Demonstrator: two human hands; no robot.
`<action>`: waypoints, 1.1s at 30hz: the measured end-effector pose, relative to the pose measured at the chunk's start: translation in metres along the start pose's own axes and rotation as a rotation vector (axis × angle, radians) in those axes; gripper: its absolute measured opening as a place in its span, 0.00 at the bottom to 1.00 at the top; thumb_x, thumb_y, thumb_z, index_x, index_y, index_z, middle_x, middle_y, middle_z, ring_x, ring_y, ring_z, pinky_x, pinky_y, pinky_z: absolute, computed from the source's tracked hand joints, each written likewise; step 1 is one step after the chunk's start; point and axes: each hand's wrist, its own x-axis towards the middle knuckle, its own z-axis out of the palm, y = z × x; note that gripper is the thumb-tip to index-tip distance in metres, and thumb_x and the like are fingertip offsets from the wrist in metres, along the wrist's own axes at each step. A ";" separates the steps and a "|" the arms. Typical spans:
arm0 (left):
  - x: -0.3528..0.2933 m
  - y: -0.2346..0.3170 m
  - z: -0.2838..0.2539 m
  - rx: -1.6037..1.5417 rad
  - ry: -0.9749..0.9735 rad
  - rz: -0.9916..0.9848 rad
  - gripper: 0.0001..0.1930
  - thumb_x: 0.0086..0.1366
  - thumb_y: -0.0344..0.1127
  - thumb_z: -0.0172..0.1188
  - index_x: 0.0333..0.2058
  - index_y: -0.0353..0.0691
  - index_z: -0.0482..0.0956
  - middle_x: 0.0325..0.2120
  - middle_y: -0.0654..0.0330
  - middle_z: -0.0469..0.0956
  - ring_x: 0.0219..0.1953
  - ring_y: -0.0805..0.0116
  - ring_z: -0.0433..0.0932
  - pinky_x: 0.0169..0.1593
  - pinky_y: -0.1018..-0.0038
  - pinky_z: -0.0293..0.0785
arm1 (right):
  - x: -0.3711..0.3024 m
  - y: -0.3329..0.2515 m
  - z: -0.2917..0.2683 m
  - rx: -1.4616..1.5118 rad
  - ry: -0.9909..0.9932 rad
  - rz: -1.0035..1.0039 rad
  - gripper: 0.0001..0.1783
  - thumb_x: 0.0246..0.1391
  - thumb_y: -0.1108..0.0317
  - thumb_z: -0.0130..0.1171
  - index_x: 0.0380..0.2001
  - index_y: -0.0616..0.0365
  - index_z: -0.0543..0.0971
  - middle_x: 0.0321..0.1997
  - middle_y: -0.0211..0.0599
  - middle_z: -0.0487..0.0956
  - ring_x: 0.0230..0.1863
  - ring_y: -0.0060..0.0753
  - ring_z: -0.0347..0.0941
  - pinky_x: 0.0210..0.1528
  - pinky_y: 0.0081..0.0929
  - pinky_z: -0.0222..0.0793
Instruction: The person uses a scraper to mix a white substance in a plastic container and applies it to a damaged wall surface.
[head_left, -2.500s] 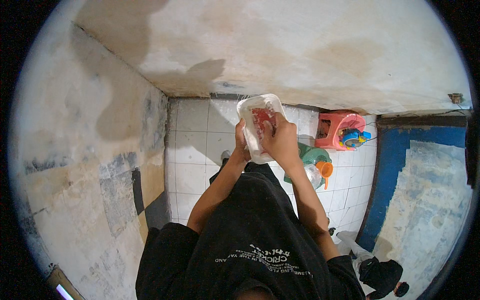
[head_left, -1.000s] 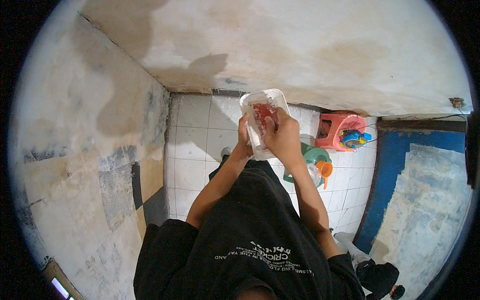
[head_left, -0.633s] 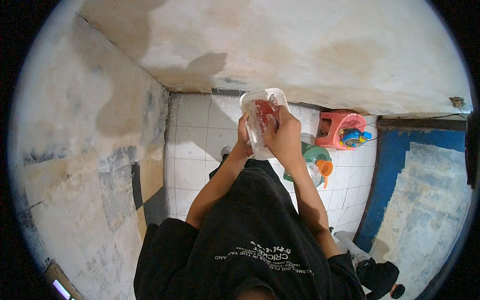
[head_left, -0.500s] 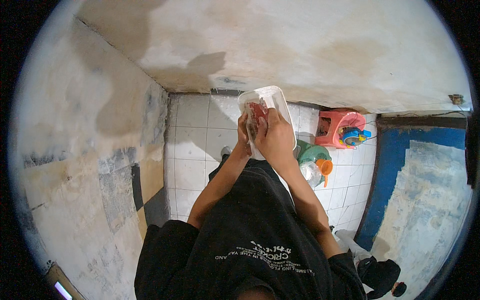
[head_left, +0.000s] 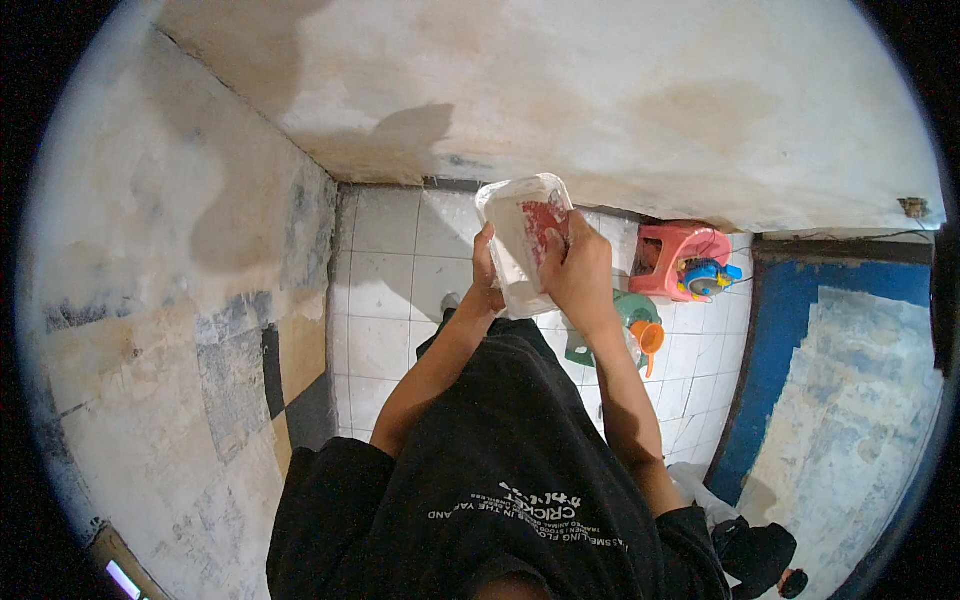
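A white rectangular plastic tub (head_left: 497, 212), smeared inside with whitish paste, is held out in front of my body, over the tiled floor. My left hand (head_left: 487, 275) is closed on its left side, thumb near the rim. In my right hand (head_left: 580, 265) is a flat red scraper (head_left: 540, 222), spotted with white paste and pinched between thumb and fingers. The scraper lies over the right part of the tub's opening. Part of its edge is hidden by my fingers.
Ahead rises a patchy plastered wall (head_left: 640, 110), with another wall (head_left: 170, 270) at left. A pink stool (head_left: 650, 262) bearing a blue item (head_left: 708, 278) stands right, near a green container (head_left: 632, 305) and an orange dipper (head_left: 648, 337). Another person (head_left: 752, 555) is at lower right.
My right hand has moved right with the red scraper, from deep inside the tub toward its right rim. The tub has tilted slightly, and more of its inside shows.
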 end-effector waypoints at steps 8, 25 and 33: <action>-0.001 -0.002 0.004 0.045 0.019 0.051 0.32 0.62 0.57 0.42 0.58 0.40 0.62 0.53 0.52 0.69 0.55 0.56 0.69 0.61 0.59 0.62 | 0.002 -0.011 0.000 0.165 0.035 -0.029 0.04 0.48 0.77 0.52 0.29 0.68 0.72 0.23 0.61 0.74 0.28 0.64 0.73 0.29 0.45 0.68; 0.000 -0.003 0.005 0.039 -0.051 0.047 0.35 0.59 0.56 0.47 0.59 0.39 0.60 0.54 0.49 0.69 0.56 0.53 0.69 0.60 0.57 0.63 | -0.003 -0.006 0.002 0.134 0.052 -0.030 0.06 0.48 0.76 0.55 0.29 0.68 0.72 0.25 0.60 0.75 0.29 0.65 0.73 0.30 0.43 0.69; -0.005 -0.009 0.002 -0.040 -0.015 0.024 0.32 0.60 0.54 0.45 0.58 0.39 0.63 0.52 0.51 0.70 0.54 0.55 0.70 0.59 0.59 0.64 | -0.006 -0.001 0.006 0.093 0.014 0.004 0.05 0.47 0.77 0.53 0.29 0.68 0.72 0.24 0.61 0.74 0.29 0.65 0.72 0.29 0.46 0.67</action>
